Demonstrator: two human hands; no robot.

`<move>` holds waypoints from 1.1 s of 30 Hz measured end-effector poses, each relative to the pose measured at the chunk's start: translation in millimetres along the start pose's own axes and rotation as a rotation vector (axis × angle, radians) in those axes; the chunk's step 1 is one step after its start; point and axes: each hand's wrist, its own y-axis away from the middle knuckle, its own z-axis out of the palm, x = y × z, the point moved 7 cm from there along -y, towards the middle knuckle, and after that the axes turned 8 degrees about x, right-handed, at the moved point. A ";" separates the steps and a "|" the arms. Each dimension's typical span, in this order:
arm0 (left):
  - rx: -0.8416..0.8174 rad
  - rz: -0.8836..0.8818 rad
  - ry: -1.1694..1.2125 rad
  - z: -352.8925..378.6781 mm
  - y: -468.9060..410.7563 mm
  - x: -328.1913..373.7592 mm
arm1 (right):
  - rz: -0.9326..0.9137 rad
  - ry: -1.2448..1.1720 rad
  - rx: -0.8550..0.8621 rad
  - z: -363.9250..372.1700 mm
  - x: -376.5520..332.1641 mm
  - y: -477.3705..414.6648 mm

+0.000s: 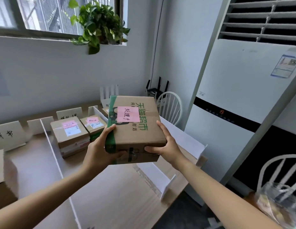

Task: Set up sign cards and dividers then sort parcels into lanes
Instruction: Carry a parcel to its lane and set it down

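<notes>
I hold a brown cardboard parcel point(140, 129) with green print and a pink handwritten label above the table. My left hand point(101, 146) grips its left near corner, thumb on top. My right hand point(163, 144) grips its right near corner, thumb on top and fingers on the front face. Two smaller parcels point(70, 135) point(94, 125) with pink labels sit side by side in a lane between white dividers point(51, 144) point(101, 113). White sign cards point(69, 113) point(8, 134) with handwriting stand along the table's back. Another divider point(182, 141) lies under and right of the held parcel.
A wooden table point(114, 192) runs along the wall. A tall white air conditioner point(240, 100) stands at right, with white chairs point(170, 106) point(279, 171) near it. A potted plant point(101, 25) sits on the windowsill. A cardboard box point(1, 177) is at far left.
</notes>
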 end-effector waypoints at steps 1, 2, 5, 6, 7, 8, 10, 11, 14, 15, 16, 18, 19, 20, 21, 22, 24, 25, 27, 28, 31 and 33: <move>0.002 -0.001 0.001 3.8 -2.2 0.5 | 0.000 -0.009 0.003 -1.9 3.0 -4.5; 0.006 -0.004 0.001 8.3 -4.8 0.8 | 0.002 -0.020 0.005 -4.0 6.7 -10.1; 0.014 -0.024 0.004 21.7 -13.4 -1.8 | 0.008 -0.043 0.004 -10.0 15.7 -26.4; 0.016 -0.032 0.005 26.1 -16.9 -3.1 | 0.010 -0.046 0.002 -12.3 18.9 -32.4; 0.017 -0.037 0.003 31.7 -21.4 -4.3 | 0.012 -0.052 0.000 -15.1 22.7 -39.3; 0.017 -0.044 0.002 37.3 -25.8 -6.0 | 0.014 -0.053 0.001 -18.6 26.3 -46.1; 0.019 -0.060 0.003 50.5 -34.6 -7.8 | 0.011 -0.055 -0.001 -26.6 33.0 -60.3; 0.021 -0.066 0.007 57.8 -38.9 -8.1 | 0.009 -0.054 -0.002 -31.2 36.3 -67.8; 0.032 -0.084 0.023 83.4 -53.7 -9.8 | -0.003 -0.060 -0.008 -47.2 47.3 -93.9; 0.038 -0.091 0.030 93.8 -59.7 -11.2 | -0.007 -0.059 -0.010 -53.3 51.7 -104.3; 0.042 -0.100 0.038 103.8 -64.8 -13.1 | -0.009 -0.056 -0.012 -59.2 56.4 -113.4; 0.048 -0.122 0.039 125.4 -76.4 -18.9 | -0.005 -0.046 -0.019 -71.1 68.0 -134.2; 0.047 -0.134 0.034 135.1 -80.6 -21.7 | 0.005 -0.041 -0.021 -76.4 74.1 -142.2; 0.046 -0.143 0.031 147.3 -87.1 -25.4 | 0.015 -0.041 -0.029 -83.0 80.6 -153.3; 0.043 -0.150 0.034 158.5 -92.0 -28.9 | 0.029 -0.040 -0.039 -88.9 87.2 -162.8; 0.043 -0.158 0.038 170.2 -97.7 -32.2 | 0.040 -0.040 -0.056 -94.6 94.4 -174.4; 0.054 -0.181 0.029 189.8 -106.2 -39.2 | 0.066 -0.034 -0.089 -103.7 108.2 -195.5; 0.069 -0.202 0.016 199.7 -111.2 -44.1 | 0.077 -0.035 -0.115 -107.6 114.8 -207.9; 0.072 -0.238 -0.013 218.8 -118.6 -54.6 | 0.098 -0.027 -0.155 -113.5 127.9 -229.7; 0.065 -0.252 -0.026 226.4 -120.6 -59.2 | 0.107 -0.015 -0.172 -115.2 133.4 -238.4; 0.062 -0.311 -0.043 251.8 -128.2 -75.0 | 0.155 0.014 -0.243 -119.4 155.1 -267.4; 0.069 -0.339 -0.064 266.8 -131.8 -82.8 | 0.173 0.031 -0.284 -120.2 170.9 -285.9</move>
